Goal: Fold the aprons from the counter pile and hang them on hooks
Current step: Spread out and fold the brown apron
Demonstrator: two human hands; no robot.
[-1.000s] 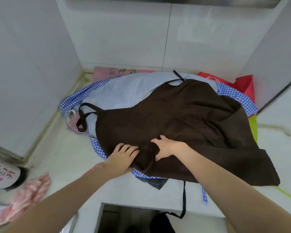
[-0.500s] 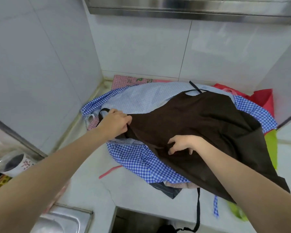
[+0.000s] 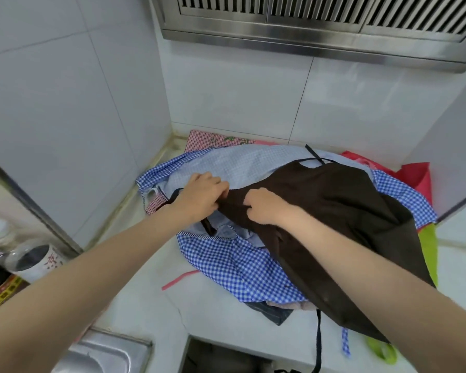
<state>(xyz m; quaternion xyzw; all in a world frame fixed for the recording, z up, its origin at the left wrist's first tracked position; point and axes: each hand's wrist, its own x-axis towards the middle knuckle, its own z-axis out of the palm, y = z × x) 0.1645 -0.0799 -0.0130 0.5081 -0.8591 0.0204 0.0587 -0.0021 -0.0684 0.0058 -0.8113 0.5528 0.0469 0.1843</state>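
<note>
A dark brown apron [image 3: 342,211] lies on top of a pile of aprons in the counter corner. My left hand [image 3: 199,196] grips its left edge, where a dark strap [image 3: 209,226] hangs down. Close beside it, my right hand [image 3: 264,208] bunches the brown cloth in curled fingers. Under the brown apron lie a pale blue apron [image 3: 242,164] and a blue checked apron [image 3: 237,267]. Red [image 3: 412,175], green [image 3: 429,254] and pink checked [image 3: 205,138] cloth shows at the pile's edges.
White tiled walls [image 3: 92,117] close in the corner, with a steel range hood [image 3: 315,28] overhead. A steel sink [image 3: 102,354] sits at the lower left, bottles [image 3: 30,259] stand on the left, and a pink strip [image 3: 180,279] lies on the counter [image 3: 151,300]. An opening drops below the counter's front edge.
My right hand moved left and up along the brown apron to meet my left hand, gathering the cloth. The view tilted upward, showing the range hood.
</note>
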